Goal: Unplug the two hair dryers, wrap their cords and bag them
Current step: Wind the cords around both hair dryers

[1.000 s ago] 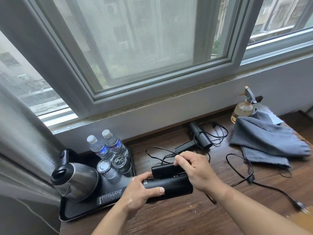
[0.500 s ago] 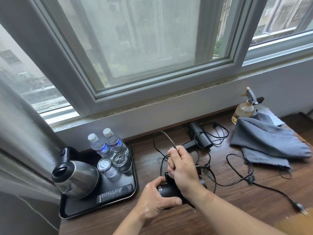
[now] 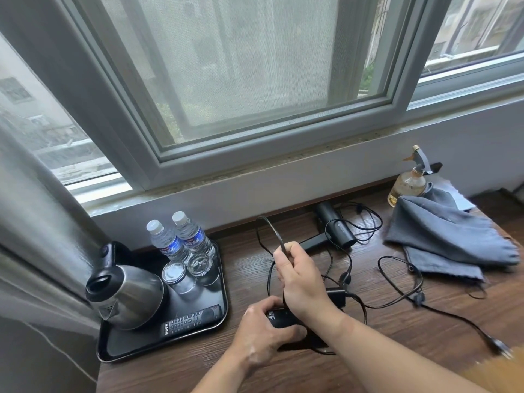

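Note:
My left hand (image 3: 265, 333) grips a black hair dryer (image 3: 279, 317) low on the wooden desk, most of its body hidden under both hands. My right hand (image 3: 300, 276) holds that dryer's black cord (image 3: 272, 229), which loops up above my fist and down again. A second black hair dryer (image 3: 336, 229) lies at the back by the wall with its cord (image 3: 365, 222) loose around it. Another cord (image 3: 397, 279) trails right across the desk to a plug (image 3: 500, 346). Grey cloth bags (image 3: 445, 239) lie in a heap at the right.
A black tray (image 3: 224, 304) at the left carries a steel kettle (image 3: 124, 293), two water bottles (image 3: 181, 239), two upturned glasses (image 3: 187, 272) and a remote (image 3: 190, 320). A spray bottle (image 3: 408, 181) stands behind the bags. A curtain (image 3: 31, 222) hangs at the left edge.
The dryer has been turned from lying sideways to end-on under my left hand. My right hand has lifted the cord into a loop above the dryer.

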`<state>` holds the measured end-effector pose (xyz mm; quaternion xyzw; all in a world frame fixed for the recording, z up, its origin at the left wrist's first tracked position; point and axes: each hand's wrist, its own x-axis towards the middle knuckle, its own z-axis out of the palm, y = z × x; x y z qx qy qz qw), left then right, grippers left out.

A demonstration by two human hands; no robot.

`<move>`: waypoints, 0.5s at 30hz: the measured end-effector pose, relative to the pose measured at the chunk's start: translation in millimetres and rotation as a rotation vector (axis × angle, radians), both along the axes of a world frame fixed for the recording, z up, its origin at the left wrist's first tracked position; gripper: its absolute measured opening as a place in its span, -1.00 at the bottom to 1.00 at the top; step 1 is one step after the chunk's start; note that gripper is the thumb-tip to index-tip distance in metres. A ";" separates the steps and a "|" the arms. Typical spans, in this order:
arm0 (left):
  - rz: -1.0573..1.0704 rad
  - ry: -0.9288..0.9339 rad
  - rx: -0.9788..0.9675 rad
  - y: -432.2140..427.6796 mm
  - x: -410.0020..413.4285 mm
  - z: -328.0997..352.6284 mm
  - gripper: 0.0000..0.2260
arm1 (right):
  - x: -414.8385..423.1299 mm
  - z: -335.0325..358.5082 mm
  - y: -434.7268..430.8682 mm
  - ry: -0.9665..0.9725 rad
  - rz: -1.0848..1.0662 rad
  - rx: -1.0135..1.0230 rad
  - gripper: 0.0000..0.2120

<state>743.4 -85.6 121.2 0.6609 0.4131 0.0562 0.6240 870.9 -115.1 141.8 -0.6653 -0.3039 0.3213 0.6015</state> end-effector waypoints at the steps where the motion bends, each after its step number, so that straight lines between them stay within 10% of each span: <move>1: -0.001 0.004 0.006 1.2 -1.4 -0.4 -0.66 | 4.8 1.4 -1.3 -0.054 0.020 -0.035 -0.83; 4: -0.035 0.026 0.058 6.1 -6.2 -0.3 -0.65 | 27.2 0.8 -5.6 -0.222 0.107 -0.222 -0.97; 8: -0.105 0.065 0.114 12.1 -11.9 0.4 -0.65 | 53.7 10.5 -11.1 -0.413 0.331 -0.346 -0.42; 15: -0.208 0.058 0.104 16.8 -15.3 10.2 -0.68 | 79.4 29.4 -7.2 -1.230 0.761 -0.258 -0.54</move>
